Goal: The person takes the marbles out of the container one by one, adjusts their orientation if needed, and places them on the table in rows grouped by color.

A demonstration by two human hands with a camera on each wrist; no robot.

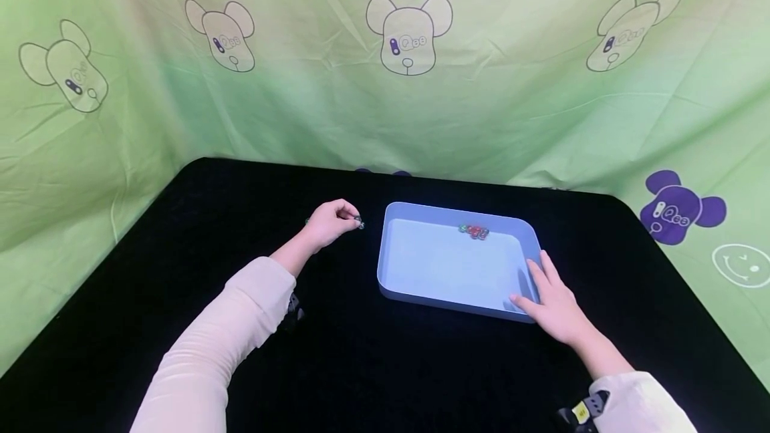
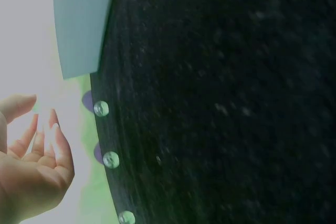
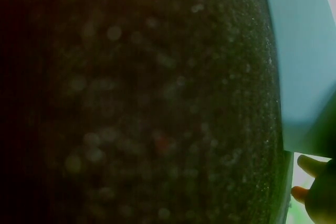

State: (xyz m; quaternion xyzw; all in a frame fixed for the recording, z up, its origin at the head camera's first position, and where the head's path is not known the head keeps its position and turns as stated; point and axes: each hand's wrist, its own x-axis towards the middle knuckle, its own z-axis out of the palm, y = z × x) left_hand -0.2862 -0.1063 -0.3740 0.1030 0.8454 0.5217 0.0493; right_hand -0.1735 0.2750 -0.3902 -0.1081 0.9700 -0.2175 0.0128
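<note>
A light blue tray [image 1: 445, 296] lies on the black table, with several small red and green glass marbles [image 1: 475, 231] near its far wall. My left hand [image 1: 329, 222] reaches low over the table left of the tray, its fingertips right by a clear greenish marble [image 1: 361, 225]. In the left wrist view a gap shows between thumb and fingers. Three marbles [image 2: 111, 159] stand in a row there; in the head view the hand hides part of this row. My right hand [image 1: 556, 306] rests on the tray's near right corner, fingers straight and spread over the rim.
Black cloth covers the table [image 1: 385, 366], which ends at a rounded far edge. Behind and at both sides hangs a green curtain [image 1: 313, 112] printed with bear heads. A dark device [image 1: 586, 411] is strapped at the right wrist.
</note>
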